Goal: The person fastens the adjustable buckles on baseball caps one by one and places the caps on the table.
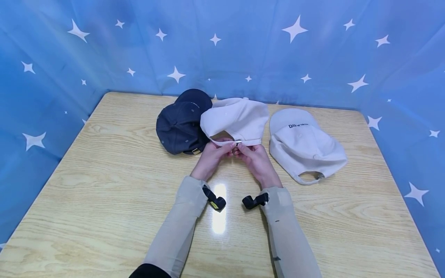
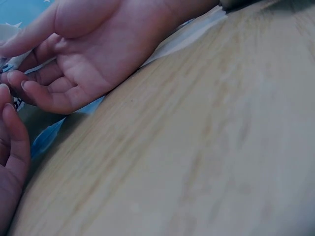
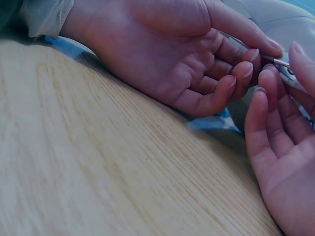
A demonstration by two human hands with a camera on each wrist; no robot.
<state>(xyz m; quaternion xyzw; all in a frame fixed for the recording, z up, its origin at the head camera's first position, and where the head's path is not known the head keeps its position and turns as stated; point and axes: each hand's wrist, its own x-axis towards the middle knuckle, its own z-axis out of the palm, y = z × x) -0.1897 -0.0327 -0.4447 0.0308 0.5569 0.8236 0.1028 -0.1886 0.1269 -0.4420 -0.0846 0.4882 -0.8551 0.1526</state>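
A white baseball cap lies toward the back of the table, with its rear opening and strap facing me. My left hand pinches that strap just left of its metal buckle, thumb on top. On the other side of the buckle, my right hand pinches the strap between thumb and fingers. In the right wrist view a metal edge shows between the two thumbs, and the fingertips of both hands nearly meet. The left wrist view catches mostly my right hand; the strap is largely hidden there.
A dark navy cap sits left, touching or overlapped by the white one. To the right lies another whitish cap with dark lettering on it. Blue star-patterned cloth hangs behind the wooden table.
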